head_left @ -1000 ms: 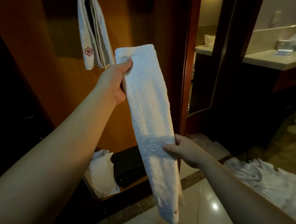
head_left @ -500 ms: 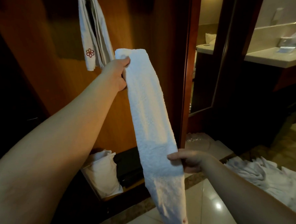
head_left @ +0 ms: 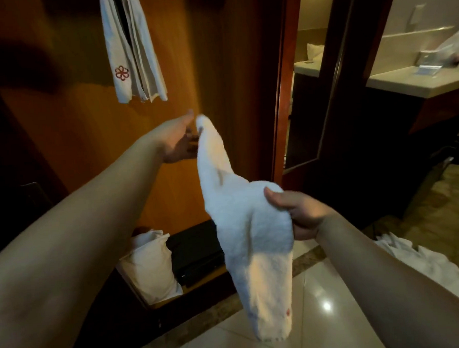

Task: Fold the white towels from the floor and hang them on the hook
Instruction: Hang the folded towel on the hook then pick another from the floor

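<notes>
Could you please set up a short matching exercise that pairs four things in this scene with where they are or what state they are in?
Things:
1. folded towel
2. hanging towels
3. towel pile
4. left hand

Places or states:
A. lying crumpled on the floor at the right
B. open, at the towel's upper end
C. draped over the right hand, ends drooping
D. hanging against the wooden panel, one with a red flower mark

Pairs: 1-C, 2-D, 3-A, 4-B
</notes>
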Demonstrator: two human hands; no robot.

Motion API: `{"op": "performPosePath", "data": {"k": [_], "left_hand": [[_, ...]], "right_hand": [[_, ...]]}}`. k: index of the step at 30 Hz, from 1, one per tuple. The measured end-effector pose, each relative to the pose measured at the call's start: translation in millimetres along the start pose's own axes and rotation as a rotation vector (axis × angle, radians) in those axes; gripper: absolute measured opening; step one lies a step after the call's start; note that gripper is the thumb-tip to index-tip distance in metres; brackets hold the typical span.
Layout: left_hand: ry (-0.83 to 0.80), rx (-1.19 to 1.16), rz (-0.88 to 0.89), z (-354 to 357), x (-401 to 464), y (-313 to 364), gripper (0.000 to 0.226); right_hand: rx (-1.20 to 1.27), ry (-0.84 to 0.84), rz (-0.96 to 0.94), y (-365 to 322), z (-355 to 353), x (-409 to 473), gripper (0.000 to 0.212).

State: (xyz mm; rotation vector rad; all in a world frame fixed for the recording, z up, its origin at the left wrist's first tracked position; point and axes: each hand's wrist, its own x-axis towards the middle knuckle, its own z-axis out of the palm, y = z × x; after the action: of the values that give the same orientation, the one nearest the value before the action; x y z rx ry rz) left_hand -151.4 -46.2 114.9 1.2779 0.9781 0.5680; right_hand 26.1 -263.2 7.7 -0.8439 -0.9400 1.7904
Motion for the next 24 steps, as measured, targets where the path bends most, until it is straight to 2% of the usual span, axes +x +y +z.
{"op": "performPosePath", "data": {"k": [1, 3, 7, 10, 12, 13, 15, 17, 21, 24], "left_hand": [[-0.026, 0.090, -0.020, 2, -1, -7, 0.068], [0.012, 0.199, 0.019, 9, -4, -21, 0.070], [0.096, 0.116, 0.208, 31, -29, -51, 0.045], [0.139, 0.140, 0.325, 45, -54, -79, 0.039], [0.141, 0.184, 0.427, 53, -68, -99, 0.047], [0.138, 0.239, 0.486, 57, -75, -107, 0.058], [0.139, 0.401, 0.604, 66, -82, -116, 0.079], [0.183, 0.566, 0.710, 74, -83, -116, 0.090], [0.308, 0.775, 0.797, 83, -86, -103, 0.093], [0.330, 0.859, 0.821, 85, -85, -100, 0.091]], "right_hand": [[0.039, 0.014, -0.033, -8, 0, 0, 0.055], [0.079, 0.045, -0.113, -22, 2, 0, 0.058], [0.098, 0.144, -0.284, -38, 9, 2, 0.063], [0.217, 0.296, -0.416, -39, 14, 6, 0.073], [0.253, 0.347, -0.483, -42, 20, 8, 0.078], [0.256, 0.349, -0.504, -44, 24, 10, 0.077], [0.272, 0.351, -0.525, -49, 33, 15, 0.074], [0.289, 0.343, -0.540, -54, 41, 20, 0.073], [0.260, 0.365, -0.572, -62, 53, 30, 0.069], [0.222, 0.380, -0.579, -74, 58, 34, 0.065]]}}
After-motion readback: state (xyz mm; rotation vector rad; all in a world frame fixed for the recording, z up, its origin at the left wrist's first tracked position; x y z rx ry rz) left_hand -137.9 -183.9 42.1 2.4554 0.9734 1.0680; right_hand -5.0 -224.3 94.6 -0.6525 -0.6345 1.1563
